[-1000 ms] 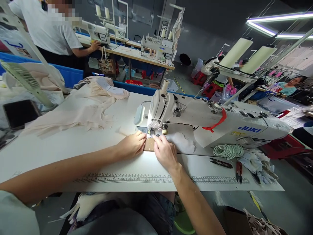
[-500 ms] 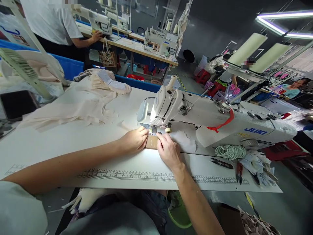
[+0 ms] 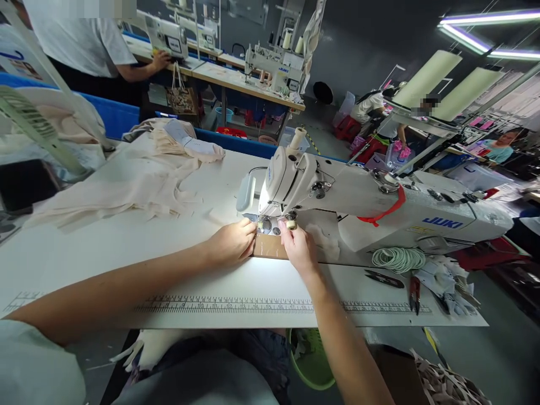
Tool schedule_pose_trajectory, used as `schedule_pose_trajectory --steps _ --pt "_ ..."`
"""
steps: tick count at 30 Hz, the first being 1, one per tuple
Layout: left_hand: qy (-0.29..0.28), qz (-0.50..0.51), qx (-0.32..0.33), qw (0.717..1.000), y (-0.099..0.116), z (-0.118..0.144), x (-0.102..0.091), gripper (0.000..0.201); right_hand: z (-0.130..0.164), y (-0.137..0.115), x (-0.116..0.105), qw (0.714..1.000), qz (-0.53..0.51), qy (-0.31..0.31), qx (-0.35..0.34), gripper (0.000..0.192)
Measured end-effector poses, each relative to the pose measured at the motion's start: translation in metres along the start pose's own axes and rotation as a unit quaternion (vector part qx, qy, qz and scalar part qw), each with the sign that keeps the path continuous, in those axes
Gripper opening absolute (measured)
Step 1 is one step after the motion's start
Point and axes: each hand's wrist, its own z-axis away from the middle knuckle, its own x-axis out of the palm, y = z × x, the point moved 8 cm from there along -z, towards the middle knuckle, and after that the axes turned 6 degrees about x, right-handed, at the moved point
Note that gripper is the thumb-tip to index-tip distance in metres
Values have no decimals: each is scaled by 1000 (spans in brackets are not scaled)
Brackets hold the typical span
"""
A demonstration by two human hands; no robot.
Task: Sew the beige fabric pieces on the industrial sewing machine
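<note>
A white JUKI sewing machine [image 3: 358,199] stands on the white table [image 3: 105,247]. A small tan fabric piece [image 3: 269,246] lies flat under its needle area. My left hand [image 3: 231,243] presses on the piece's left edge, fingers curled down. My right hand [image 3: 298,247] rests on the piece's right side, its fingertips up near the presser foot and a small knob. Neither hand lifts the piece.
Pale pink fabric pieces [image 3: 139,185] lie at the table's back left. A coil of white cord [image 3: 399,259], snips [image 3: 383,278] and red-handled scissors [image 3: 414,291] lie to the right. A printed ruler [image 3: 236,306] runs along the front edge. Other people work at machines behind.
My right hand has slid right and up toward the presser foot, uncovering more of the tan piece. My left hand has stayed at the piece's left edge.
</note>
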Motion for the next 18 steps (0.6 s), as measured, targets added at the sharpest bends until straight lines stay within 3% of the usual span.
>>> schedule_pose_trajectory --steps 12,15,18 --pt "-48 -17 -31 998 -13 -8 6 29 -4 8 4 999 27 17 -4 49" --pt "-66 -25 -90 993 -22 -9 0 25 2 7 3 999 28 17 -3 45" --pt "-84 -42 -198 976 -45 -1 -9 19 8 -5 6 1000 0 -9 -19 36"
